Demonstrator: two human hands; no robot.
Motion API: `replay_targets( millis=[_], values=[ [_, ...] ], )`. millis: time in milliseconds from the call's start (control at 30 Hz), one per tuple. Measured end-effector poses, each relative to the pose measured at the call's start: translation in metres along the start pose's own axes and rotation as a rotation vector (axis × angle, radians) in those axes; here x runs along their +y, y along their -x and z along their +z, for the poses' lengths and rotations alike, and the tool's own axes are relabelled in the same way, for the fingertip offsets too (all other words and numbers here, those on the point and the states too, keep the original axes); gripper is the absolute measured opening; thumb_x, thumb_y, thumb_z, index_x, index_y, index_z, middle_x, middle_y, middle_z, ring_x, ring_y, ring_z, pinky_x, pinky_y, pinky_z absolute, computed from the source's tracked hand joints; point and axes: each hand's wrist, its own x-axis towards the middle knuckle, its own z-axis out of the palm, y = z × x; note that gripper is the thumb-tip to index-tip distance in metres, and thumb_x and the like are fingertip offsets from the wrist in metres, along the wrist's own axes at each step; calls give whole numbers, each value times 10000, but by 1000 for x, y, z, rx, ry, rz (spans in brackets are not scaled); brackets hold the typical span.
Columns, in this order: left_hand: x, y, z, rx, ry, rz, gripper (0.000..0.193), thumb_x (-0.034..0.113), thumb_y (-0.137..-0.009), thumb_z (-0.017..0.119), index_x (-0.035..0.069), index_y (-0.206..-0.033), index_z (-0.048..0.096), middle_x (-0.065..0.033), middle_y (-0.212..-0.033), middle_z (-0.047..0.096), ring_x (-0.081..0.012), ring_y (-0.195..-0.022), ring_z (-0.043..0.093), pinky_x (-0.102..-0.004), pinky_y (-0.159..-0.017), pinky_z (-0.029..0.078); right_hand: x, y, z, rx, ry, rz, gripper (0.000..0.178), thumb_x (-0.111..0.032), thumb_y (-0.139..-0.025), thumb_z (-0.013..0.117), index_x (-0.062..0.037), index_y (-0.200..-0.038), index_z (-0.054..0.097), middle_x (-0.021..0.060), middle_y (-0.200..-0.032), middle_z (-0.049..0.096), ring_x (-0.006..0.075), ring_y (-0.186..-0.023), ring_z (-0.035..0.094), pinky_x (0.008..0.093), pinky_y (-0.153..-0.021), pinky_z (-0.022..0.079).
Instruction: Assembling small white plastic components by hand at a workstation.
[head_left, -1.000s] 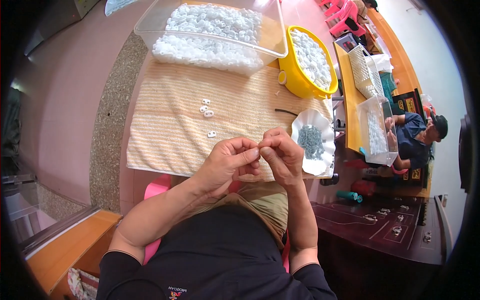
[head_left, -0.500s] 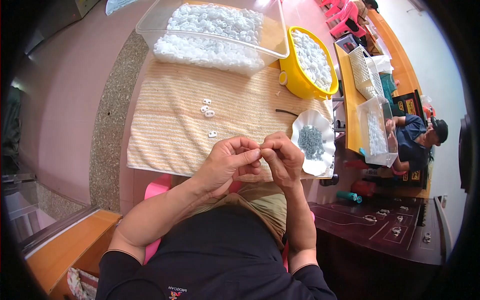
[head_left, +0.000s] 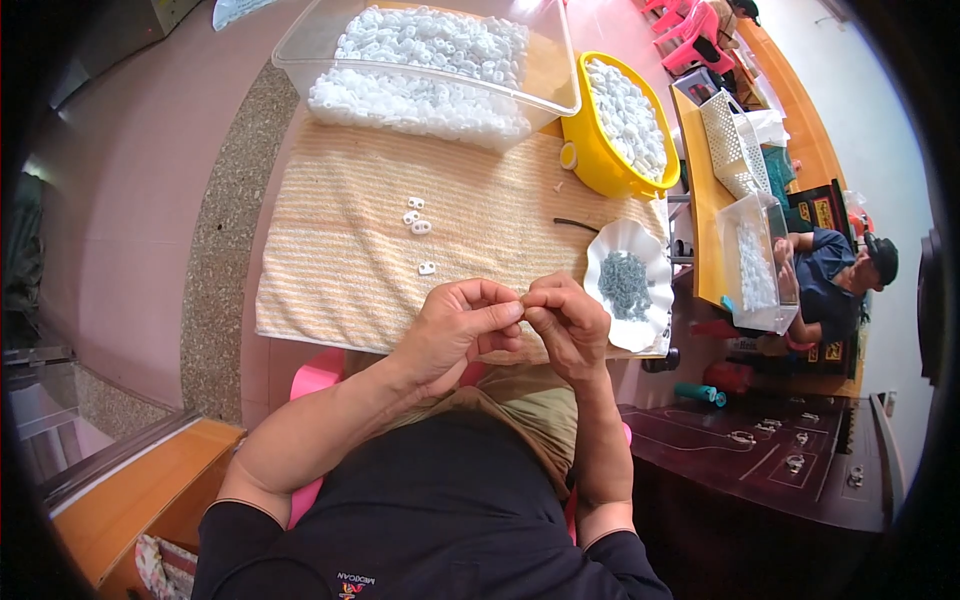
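Note:
My left hand [head_left: 462, 325] and my right hand [head_left: 568, 322] meet fingertip to fingertip over the near edge of the striped towel [head_left: 340, 230]. Both are closed in a pinch; whatever lies between the fingertips is too small and too covered to make out. Beyond my left hand sits one small white two-holed plastic piece [head_left: 427, 268], with several like it [head_left: 421, 228] farther up the towel. Right of my right hand, a white wavy-edged dish [head_left: 655, 262] holds a heap of small grey-blue pieces [head_left: 624, 283].
A clear plastic bin [head_left: 548, 90] and a yellow tub [head_left: 590, 160], both full of white pieces, stand at the far side. A thin black strip [head_left: 575, 222] lies beside the dish. At right, another person [head_left: 835, 270] sits by a clear bin [head_left: 775, 315].
The whole view has shifted very slightly. Both hands keep the same pinch, with only a small movement in the right fingers; the pieces on the towel stay put.

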Motion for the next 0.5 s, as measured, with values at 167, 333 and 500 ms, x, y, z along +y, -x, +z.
replay_targets(
  millis=[167,333,500],
  values=[
    [0,0,0,23,-23,26,117,93,-902,623,10,-984,614,-59,-835,648,-128,-720,645,-260,-694,573,5,2,1,11,-27,3,64,26,-848,644,18,-904,613,80,-863,582,139,-779,555,239,-700,465],
    [0,-1,1,18,-43,34,127,87,-900,626,8,-997,610,-62,-870,646,-121,-759,642,-259,-704,572,15,9,5,44,-286,135,62,-16,-893,614,21,-938,596,79,-938,573,118,-800,545,239,-716,467],
    [-1,-1,-2,10,-59,51,142,64,-891,633,11,-1020,605,-62,-901,641,-120,-775,638,-254,-710,568,17,10,12,83,-516,187,133,-118,-928,599,12,-955,588,67,-956,570,105,-834,531,219,-728,438]
  ],
)
